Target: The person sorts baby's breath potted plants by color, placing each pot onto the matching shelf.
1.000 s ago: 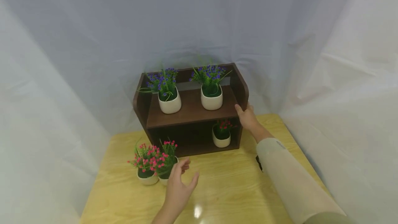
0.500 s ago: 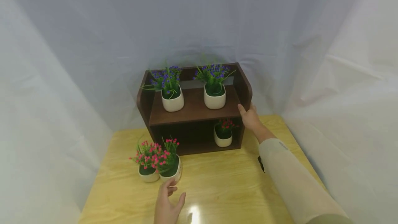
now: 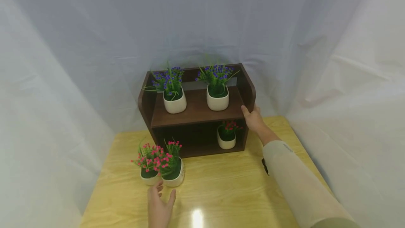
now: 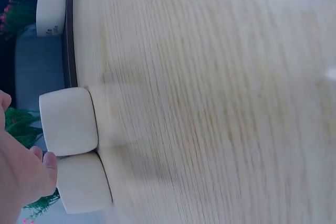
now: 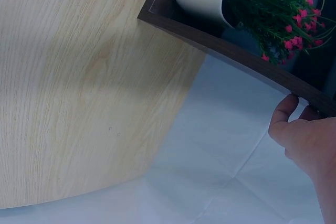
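Observation:
A dark brown two-tier shelf (image 3: pixel 190 117) stands at the back of the table. My right hand (image 3: pixel 255 121) grips its right side panel, thumb at the front edge; the right wrist view shows fingertips at the dark panel edge (image 5: pixel 247 59). My left hand (image 3: pixel 159 205) hovers with thumb and fingers spread, holding nothing, just in front of two white pots of pink flowers. The nearer of these, the right pot (image 3: pixel 174 180), sits against the left pot (image 3: pixel 148 179), before the shelf's left end. Both pots' white sides (image 4: pixel 71 121) show in the left wrist view.
On the upper tier sit two white pots with blue-purple flowers, a left one (image 3: pixel 175 106) and a right one (image 3: pixel 217 102). A red-flowered pot (image 3: pixel 226 144) occupies the lower tier's right end. White sheeting (image 3: pixel 202 20) hangs around the wooden table (image 3: pixel 221 185).
My left hand has drawn back toward me and to the left, uncovering the right pink-flowered pot. My right hand keeps its grip on the shelf. The head view has shifted slightly.

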{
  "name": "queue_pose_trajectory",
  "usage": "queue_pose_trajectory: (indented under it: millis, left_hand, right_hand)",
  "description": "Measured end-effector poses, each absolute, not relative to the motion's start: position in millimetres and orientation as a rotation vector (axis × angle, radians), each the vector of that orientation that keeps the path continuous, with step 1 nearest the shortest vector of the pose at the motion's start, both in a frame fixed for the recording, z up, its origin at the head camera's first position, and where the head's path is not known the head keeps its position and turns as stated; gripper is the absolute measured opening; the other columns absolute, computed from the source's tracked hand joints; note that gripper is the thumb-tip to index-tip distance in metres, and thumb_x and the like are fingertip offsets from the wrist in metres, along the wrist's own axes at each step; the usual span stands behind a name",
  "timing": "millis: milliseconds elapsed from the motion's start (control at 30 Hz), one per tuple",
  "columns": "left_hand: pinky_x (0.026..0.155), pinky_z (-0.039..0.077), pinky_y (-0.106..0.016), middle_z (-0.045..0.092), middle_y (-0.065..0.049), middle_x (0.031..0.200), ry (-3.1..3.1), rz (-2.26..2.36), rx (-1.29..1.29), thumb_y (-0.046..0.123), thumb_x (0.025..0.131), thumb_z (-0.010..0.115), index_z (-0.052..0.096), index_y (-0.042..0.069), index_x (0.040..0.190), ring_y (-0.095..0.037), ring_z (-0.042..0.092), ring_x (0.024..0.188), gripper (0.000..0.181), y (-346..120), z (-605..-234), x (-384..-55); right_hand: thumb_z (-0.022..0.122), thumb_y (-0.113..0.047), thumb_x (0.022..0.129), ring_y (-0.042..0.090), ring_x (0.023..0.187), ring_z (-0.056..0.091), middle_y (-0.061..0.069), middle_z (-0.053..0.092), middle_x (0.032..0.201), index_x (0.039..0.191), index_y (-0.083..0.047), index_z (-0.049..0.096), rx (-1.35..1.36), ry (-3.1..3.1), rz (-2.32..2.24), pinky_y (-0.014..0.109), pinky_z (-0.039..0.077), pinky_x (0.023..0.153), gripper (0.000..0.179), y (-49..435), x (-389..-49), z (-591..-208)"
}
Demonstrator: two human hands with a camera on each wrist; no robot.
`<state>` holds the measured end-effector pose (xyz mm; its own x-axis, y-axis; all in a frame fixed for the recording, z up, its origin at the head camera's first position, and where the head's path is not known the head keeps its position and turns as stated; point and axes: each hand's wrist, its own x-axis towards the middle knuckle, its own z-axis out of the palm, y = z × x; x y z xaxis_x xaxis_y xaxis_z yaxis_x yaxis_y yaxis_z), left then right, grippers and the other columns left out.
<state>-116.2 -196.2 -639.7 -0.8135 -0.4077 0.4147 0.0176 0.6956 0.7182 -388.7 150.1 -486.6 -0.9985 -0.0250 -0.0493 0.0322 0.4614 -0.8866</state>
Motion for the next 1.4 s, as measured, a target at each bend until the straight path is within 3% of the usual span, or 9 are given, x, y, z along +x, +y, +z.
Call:
queue_pose_trajectory:
  millis: [167, 400, 800, 1167, 1400]
  left_hand:
    - [0.090, 0.060, -0.037, 0.060, -0.022, 0.125, -2.338, -1.015, 0.323, 0.001, 0.085, 0.087, 0.055, -0.007, 0.135, -0.034, 0.063, 0.110, 0.060, -203.2, -643.3, -121.6]
    - [0.092, 0.060, -0.054, 0.061, -0.025, 0.126, -2.331, -0.988, 0.312, -0.001, 0.084, 0.088, 0.053, -0.011, 0.140, -0.037, 0.063, 0.110, 0.067, -207.7, -647.8, -129.7]
    - [0.104, 0.056, -0.067, 0.054, -0.032, 0.132, -2.387, -1.113, 0.369, 0.001, 0.089, 0.084, 0.052, -0.013, 0.143, -0.046, 0.059, 0.122, 0.064, -204.5, -645.5, -138.4]
    - [0.107, 0.057, -0.066, 0.052, -0.032, 0.131, -2.395, -1.126, 0.404, 0.006, 0.089, 0.085, 0.053, -0.013, 0.142, -0.048, 0.058, 0.123, 0.064, -203.7, -651.0, -145.4]
    - [0.108, 0.054, -0.070, 0.051, -0.030, 0.131, -2.390, -1.144, 0.398, 0.006, 0.087, 0.086, 0.057, -0.008, 0.144, -0.043, 0.051, 0.124, 0.065, -203.5, -653.3, -148.9]
  right_hand:
    - [0.038, -0.053, 0.116, 0.053, 0.162, 0.027, 0.031, 0.018, 0.171, 0.175, -0.010, -0.002, 0.006, 2.625, -1.604, 0.061, 0.025, 0.137, 0.083, 149.9, -386.8, -485.8]
    - [0.039, -0.053, 0.116, 0.052, 0.162, 0.029, 0.031, 0.022, 0.168, 0.175, -0.011, -0.002, -0.007, 2.623, -1.622, 0.060, 0.025, 0.137, 0.083, 150.2, -386.3, -485.7]
    - [0.038, -0.053, 0.116, 0.054, 0.156, 0.037, 0.032, 0.025, 0.164, 0.175, -0.011, -0.002, 0.007, 2.637, -1.596, 0.061, 0.031, 0.134, 0.083, 150.3, -386.1, -486.4]
    - [0.039, -0.052, 0.116, 0.055, 0.156, 0.037, 0.033, 0.027, 0.163, 0.175, -0.011, 0.002, 0.008, 2.650, -1.606, 0.061, 0.030, 0.135, 0.081, 149.7, -388.6, -487.8]
    - [0.039, -0.053, 0.116, 0.055, 0.156, 0.037, 0.033, 0.027, 0.163, 0.175, -0.011, 0.003, 0.011, 2.653, -1.609, 0.061, 0.030, 0.135, 0.081, 150.1, -389.1, -487.8]
